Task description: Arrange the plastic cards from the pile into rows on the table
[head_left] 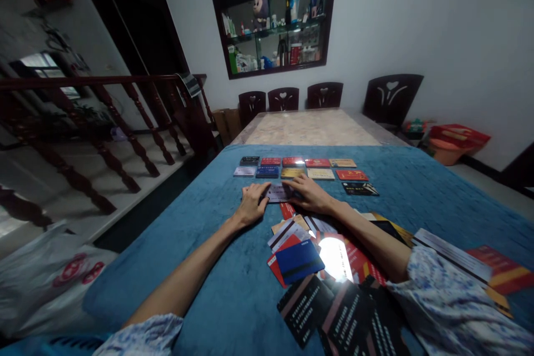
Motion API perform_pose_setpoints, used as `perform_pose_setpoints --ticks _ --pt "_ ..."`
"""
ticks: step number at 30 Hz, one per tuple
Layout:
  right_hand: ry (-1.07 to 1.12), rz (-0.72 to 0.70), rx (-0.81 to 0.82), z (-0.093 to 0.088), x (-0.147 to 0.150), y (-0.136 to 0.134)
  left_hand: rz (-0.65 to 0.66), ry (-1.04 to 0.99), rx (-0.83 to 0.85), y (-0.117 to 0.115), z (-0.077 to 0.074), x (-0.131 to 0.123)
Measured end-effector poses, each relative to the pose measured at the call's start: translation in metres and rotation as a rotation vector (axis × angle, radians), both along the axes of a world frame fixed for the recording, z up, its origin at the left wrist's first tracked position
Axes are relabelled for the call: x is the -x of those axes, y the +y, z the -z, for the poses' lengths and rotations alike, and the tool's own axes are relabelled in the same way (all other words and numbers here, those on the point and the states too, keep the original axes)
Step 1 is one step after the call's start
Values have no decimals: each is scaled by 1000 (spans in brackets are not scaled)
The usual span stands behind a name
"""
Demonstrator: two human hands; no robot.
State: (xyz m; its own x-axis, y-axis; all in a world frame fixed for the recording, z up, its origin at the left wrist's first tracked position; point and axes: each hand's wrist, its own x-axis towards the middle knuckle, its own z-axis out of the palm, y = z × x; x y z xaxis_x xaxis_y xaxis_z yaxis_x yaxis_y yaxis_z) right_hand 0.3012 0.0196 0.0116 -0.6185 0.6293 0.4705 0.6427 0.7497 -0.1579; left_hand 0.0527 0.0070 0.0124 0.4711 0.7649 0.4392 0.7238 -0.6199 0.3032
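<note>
A silvery-lilac plastic card lies level on or just above the blue cloth. My left hand grips its left end between thumb and fingers. At its right end, my right hand holds the edge, with the thumb partly hidden. Beyond my hands, several cards form rows, among them a blue card, a gold card and a black card. A loose pile spreads under and beside my right forearm, including a blue card and large black cards.
The table's bare far end has dark chairs behind it. A wooden railing runs along the left. White plastic bags sit low at left, and an orange bin stands at right.
</note>
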Motion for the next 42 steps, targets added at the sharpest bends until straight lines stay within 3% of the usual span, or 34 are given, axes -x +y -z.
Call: perform_pose_setpoints --ticks 27,42 --pt "-99 17 -15 -9 0 7 22 78 84 4 -8 7" --pt "-217 40 -38 -28 29 20 -5 147 104 20 -17 32"
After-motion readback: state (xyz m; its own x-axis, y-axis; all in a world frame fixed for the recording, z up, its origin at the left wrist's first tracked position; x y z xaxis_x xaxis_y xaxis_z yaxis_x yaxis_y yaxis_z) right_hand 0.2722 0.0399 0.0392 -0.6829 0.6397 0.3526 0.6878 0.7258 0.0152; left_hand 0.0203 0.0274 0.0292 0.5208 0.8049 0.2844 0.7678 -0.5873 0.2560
